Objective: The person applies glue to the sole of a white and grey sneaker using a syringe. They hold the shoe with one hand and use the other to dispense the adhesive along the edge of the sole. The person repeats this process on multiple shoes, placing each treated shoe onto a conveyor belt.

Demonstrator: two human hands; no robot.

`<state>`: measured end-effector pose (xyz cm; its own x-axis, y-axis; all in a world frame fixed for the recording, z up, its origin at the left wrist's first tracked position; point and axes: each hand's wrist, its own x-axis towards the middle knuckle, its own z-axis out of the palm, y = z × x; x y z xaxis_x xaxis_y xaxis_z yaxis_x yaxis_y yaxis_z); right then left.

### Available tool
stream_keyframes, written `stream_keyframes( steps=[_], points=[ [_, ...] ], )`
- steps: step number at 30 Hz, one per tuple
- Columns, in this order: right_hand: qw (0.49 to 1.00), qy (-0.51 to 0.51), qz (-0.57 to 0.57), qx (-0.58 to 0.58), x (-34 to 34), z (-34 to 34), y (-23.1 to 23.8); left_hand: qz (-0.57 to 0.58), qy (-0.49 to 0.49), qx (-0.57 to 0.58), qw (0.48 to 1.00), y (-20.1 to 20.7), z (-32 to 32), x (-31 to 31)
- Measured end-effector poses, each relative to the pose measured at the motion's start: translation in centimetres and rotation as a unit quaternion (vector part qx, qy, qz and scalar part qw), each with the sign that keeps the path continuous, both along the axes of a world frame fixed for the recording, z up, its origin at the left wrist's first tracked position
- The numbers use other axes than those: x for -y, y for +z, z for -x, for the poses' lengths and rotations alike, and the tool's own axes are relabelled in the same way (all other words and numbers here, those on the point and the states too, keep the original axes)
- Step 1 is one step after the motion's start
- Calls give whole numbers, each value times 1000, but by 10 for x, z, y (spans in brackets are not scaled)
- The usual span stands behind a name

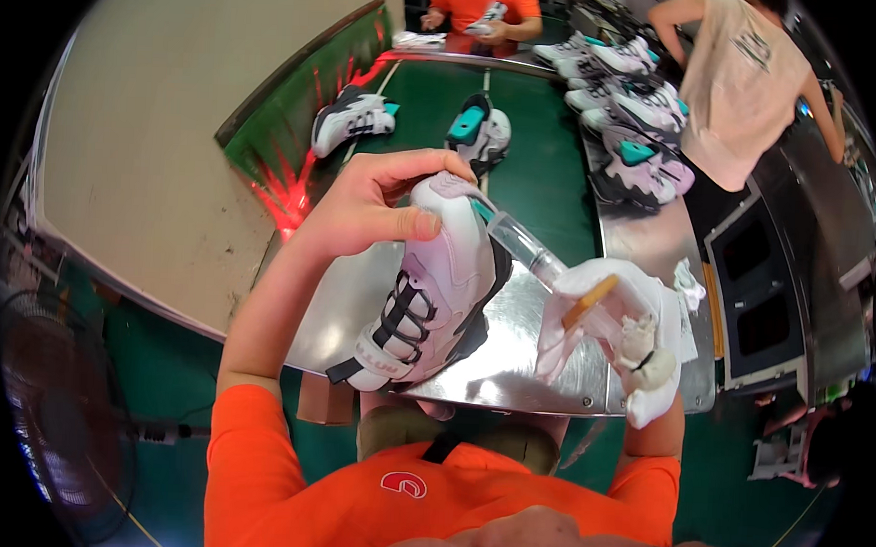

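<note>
My bare left hand (378, 199) grips a white sneaker (446, 274) by its toe, thumb on the upper and fingers over the toe end. The sneaker is tilted, its black laces and pull tab toward me and its dark sole to the right. In my right hand (620, 323), wrapped in a white glove or cloth, is a clear syringe (526, 243). Its narrow tip lies at the sole edge near the toe; whether it touches cannot be made out. A thin yellowish stick (589, 300) also lies within the gloved fingers, and a knotted off-white bundle (649, 363) sits against the glove.
Beyond the metal table edge (340, 313) runs a green conveyor belt (548, 171) bearing a white sneaker (352, 121) and one with a teal insert (477, 130). More sneakers (646, 107) crowd the right ledge. A co-worker in orange (481, 10) holds a shoe; another person (744, 82) stands right.
</note>
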<state>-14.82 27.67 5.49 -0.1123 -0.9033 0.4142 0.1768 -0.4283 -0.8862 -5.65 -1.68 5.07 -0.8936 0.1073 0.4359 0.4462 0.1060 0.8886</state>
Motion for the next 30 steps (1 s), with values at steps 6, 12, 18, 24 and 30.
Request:
stream_keyframes(
  steps=[6, 12, 18, 24, 30],
  points=[
    [999, 31, -34, 21, 57, 8, -5, -69, 107, 7, 992, -27, -22, 35],
    [997, -17, -50, 57, 98, 6, -22, -139, 145, -35, 979, -63, -21, 63],
    [989, -48, -102, 92, 117, 11, -40, -232, 182, -40, 955, -95, -18, 84],
    [987, -70, -113, 92, 111, 16, -61, -291, 179, -25, 939, -108, -15, 90],
    [997, -25, 31, 59, 88, 40, -56, -257, 152, -23, 954, -85, -5, 75]
  ],
)
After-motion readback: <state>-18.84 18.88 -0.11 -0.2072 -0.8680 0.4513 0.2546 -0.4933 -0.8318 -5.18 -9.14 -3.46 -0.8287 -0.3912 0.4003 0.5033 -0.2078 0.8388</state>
